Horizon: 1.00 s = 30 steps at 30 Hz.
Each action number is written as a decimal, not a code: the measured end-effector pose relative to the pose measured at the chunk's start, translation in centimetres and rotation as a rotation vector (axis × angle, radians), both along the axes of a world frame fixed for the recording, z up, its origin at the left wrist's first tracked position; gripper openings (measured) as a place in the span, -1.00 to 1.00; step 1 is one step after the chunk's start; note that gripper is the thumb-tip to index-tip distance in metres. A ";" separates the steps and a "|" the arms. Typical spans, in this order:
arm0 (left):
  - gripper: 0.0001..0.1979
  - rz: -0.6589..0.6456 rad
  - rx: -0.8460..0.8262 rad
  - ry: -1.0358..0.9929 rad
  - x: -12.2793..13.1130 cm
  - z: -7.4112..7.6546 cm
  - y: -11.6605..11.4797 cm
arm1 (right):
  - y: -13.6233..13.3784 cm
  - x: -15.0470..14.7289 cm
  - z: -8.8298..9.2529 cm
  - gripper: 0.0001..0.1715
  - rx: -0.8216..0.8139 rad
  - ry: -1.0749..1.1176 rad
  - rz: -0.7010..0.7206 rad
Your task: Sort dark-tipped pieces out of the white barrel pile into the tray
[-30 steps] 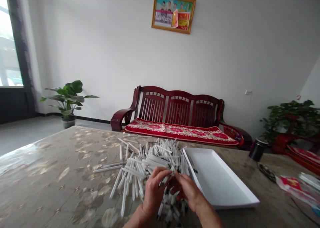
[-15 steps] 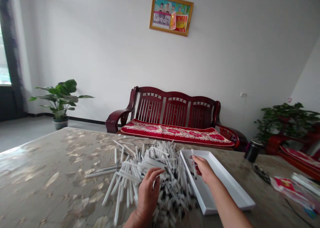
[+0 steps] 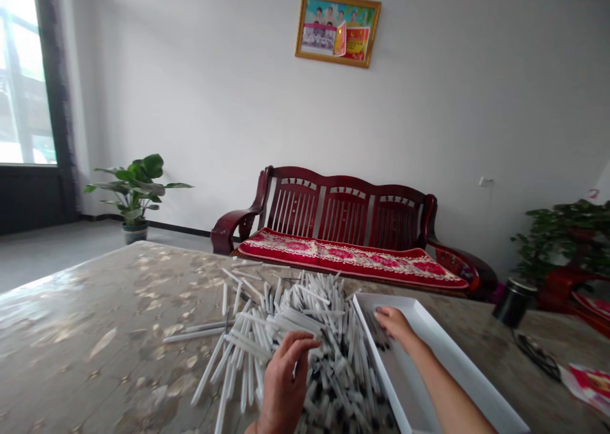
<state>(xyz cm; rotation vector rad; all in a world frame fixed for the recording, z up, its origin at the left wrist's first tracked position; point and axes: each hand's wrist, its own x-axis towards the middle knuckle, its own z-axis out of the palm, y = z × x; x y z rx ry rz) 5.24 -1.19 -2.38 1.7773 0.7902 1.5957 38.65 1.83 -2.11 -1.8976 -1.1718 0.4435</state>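
L hand [image 3: 286, 377] at near side of the heap of pens [image 3: 312, 316] on the bench [image 3: 119, 332], grip part-open, nothing visible in it. R hand [image 3: 396, 326] in white box [image 3: 443, 339], fingertips at a few pens [image 3: 380, 337] along its L wall; can't tell if grip's closed on 1. Sofa [image 3: 345, 215] behind.

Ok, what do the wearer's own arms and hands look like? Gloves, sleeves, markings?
Both bare: no glove on the left hand or the right hand. The right forearm shows no sleeve, watch, band or cable; the left is cut off near the wrist, so any sleeve there can't be told. No markings or rings discernible.
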 end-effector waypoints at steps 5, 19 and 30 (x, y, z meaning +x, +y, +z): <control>-0.79 0.068 0.022 -0.028 -0.3 0.1 0.5 | -3.0 1.2 -0.1 -0.23 -0.111 0.022 0.151; -0.78 0.184 -0.027 -0.100 -1.3 -0.2 2.3 | -3.2 -1.5 0.0 -0.26 -0.116 -0.242 0.171; -0.76 0.206 -0.110 -0.030 -1.1 -0.1 1.9 | 0.8 -12.1 3.5 -0.65 -0.034 -0.598 0.250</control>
